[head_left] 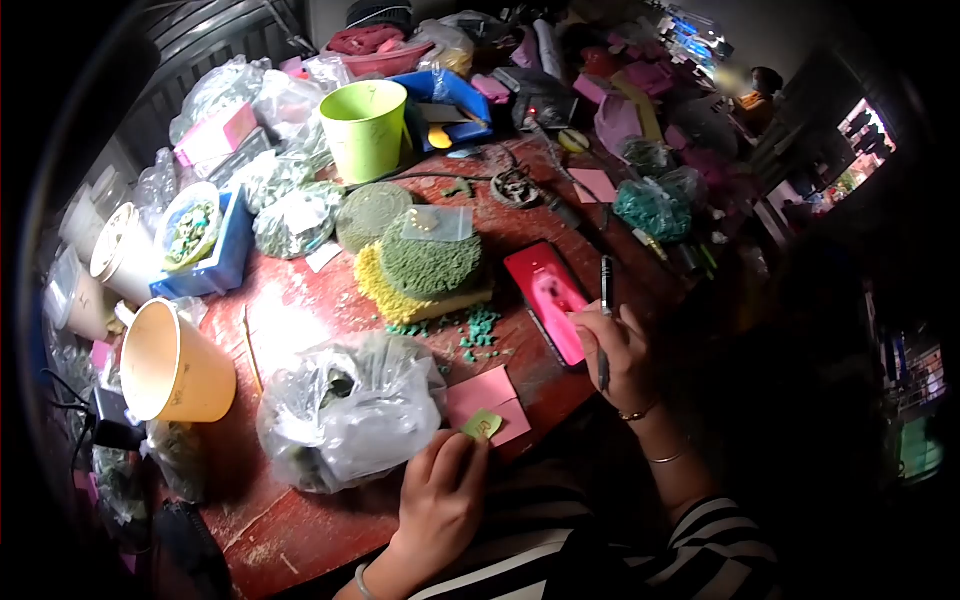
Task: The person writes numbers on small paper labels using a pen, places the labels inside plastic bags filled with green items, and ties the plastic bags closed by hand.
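My left hand [443, 492] has its fingers closed at the edge of a small yellow-green note [482, 425] with writing on it, which lies over pink paper [490, 392]. A dark pen [606, 285] stands nearly upright in my right hand [618, 355], beside the lower end of a phone [546, 300] with a lit pink-red screen. Just left of the pink paper sits a clear plastic bag [350, 410] with dark contents partly visible.
Behind the bag are green granules on a round pad [432, 262] and yellow material [385, 290]. An orange-yellow pitcher [178, 365], a blue bin [225, 255] and a lime bucket [363, 130] stand left and back. A person [757, 100] is at the far right.
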`<move>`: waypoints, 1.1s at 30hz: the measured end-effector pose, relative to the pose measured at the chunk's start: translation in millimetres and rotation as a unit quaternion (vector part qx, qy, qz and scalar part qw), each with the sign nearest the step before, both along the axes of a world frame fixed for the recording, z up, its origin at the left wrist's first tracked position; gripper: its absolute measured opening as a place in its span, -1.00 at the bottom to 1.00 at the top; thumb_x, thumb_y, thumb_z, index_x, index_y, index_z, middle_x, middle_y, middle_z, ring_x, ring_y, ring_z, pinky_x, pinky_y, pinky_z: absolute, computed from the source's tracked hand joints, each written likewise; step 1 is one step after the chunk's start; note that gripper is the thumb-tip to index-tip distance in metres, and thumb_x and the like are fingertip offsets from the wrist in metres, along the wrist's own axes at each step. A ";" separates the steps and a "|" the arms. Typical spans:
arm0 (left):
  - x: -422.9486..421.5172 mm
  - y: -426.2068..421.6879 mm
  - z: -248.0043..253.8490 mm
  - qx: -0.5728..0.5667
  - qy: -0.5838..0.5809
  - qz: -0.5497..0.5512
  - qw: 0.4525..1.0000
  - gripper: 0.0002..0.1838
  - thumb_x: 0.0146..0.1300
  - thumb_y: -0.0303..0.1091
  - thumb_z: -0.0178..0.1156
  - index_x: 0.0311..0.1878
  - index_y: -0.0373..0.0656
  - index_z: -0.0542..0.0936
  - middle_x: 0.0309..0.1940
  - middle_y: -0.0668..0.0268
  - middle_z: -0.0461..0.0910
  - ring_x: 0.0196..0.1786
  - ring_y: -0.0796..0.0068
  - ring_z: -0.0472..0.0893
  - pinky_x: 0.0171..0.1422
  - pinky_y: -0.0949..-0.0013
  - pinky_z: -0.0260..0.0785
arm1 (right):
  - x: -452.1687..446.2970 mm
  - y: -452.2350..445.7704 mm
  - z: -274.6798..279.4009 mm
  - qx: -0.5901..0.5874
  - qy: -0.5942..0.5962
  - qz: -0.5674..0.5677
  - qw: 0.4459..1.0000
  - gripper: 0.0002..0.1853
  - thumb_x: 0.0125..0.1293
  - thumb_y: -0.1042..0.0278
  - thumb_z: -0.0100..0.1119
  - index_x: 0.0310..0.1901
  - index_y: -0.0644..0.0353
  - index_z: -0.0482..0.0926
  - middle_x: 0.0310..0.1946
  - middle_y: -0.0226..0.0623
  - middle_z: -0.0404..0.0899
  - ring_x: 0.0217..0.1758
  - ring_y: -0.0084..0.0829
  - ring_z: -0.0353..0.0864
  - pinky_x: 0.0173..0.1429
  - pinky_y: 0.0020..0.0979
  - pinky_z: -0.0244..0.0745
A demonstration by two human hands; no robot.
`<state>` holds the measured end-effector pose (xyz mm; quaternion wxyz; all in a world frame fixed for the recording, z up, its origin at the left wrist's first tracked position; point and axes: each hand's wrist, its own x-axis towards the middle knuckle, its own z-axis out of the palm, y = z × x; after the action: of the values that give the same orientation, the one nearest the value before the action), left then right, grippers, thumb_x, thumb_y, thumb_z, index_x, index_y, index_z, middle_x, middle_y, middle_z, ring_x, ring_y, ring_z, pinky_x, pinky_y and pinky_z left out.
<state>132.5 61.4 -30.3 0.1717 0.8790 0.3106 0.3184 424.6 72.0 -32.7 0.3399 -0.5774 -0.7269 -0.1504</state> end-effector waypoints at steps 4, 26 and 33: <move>-2.3 -0.6 -3.2 0.019 0.014 0.001 1.000 -0.59 0.05 -0.59 0.32 0.04 -0.29 0.72 -0.07 0.20 0.61 0.03 0.15 0.60 0.09 0.16 0.45 | -16.2 -11.6 18.0 -0.001 0.068 0.025 0.997 -0.88 0.40 0.52 0.35 -0.10 0.23 0.60 -0.36 -0.20 0.69 -0.33 -0.21 0.73 -0.08 -0.29 0.55; 2.4 1.0 -2.9 0.033 0.006 -0.015 0.999 -0.73 0.12 -0.61 0.32 -0.07 -0.35 0.70 -0.06 0.12 0.66 0.05 0.07 0.67 0.16 0.09 0.53 | -78.7 -33.3 14.2 -0.238 0.554 0.168 0.780 -0.79 0.44 0.44 0.29 0.04 0.29 0.60 -0.20 -0.41 0.58 -0.13 -0.64 0.54 0.05 -0.55 0.46; -3.5 -2.5 -8.6 0.044 0.036 -0.012 0.998 -0.63 0.12 -0.48 0.23 0.02 -0.36 0.69 0.04 0.08 0.65 0.15 0.11 0.65 0.21 0.11 0.52 | -76.1 -25.5 5.7 -0.223 0.576 0.146 0.773 -0.82 0.39 0.58 0.18 -0.01 0.30 0.62 -0.21 -0.41 0.64 -0.25 -0.73 0.50 -0.17 -0.61 0.42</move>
<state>129.0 58.9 -39.0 0.1250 0.9003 0.2917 0.2979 348.5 46.5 -27.1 0.5744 -0.5023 -0.4840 0.4285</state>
